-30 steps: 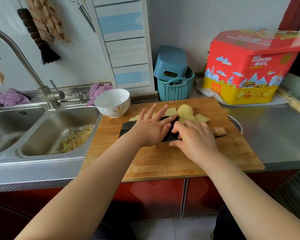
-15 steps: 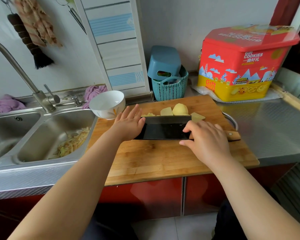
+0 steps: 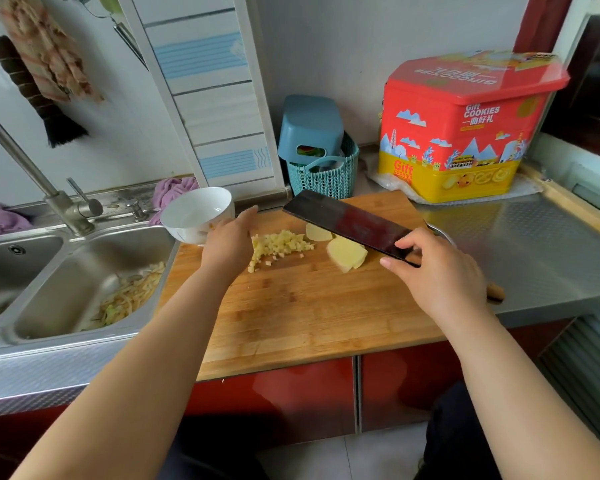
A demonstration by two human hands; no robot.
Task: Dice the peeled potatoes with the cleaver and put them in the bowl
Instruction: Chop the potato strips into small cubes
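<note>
Step in hand, by judgement: gathering a finished batch of dice for transfer. A heap of diced potato [image 3: 279, 247] lies on the far left part of the wooden cutting board [image 3: 302, 317], just right of the left hand [image 3: 230, 241]. That hand stands edge-on beside the heap, fingers straight and together, holding nothing. The white bowl [image 3: 195, 213] sits at the board's far left corner, just behind that hand; its visible interior shows no potato.

The right hand [image 3: 442, 275] grips the cleaver [image 3: 349, 224] at the heel, fingers curled round the handle and the forefinger reaching onto the blade's flat. The blade is off the board and tilted, its flat showing to the camera. Its long axis runs diagonally, the squared tip pointing far and left, the wooden handle end near and right, showing beyond the wrist. Uncut potato slices [image 3: 347, 252] lie beneath and just beside the blade, stacked loosely; one more slice sits behind them.

Next move, by judgement: lay the blade flat beside the heap, sweep the dice onto it with the left hand, and carry them to the bowl. The slices remain to be cut. Risk: loose cubes scattering off the board toward the sink [image 3: 84, 289].
</note>
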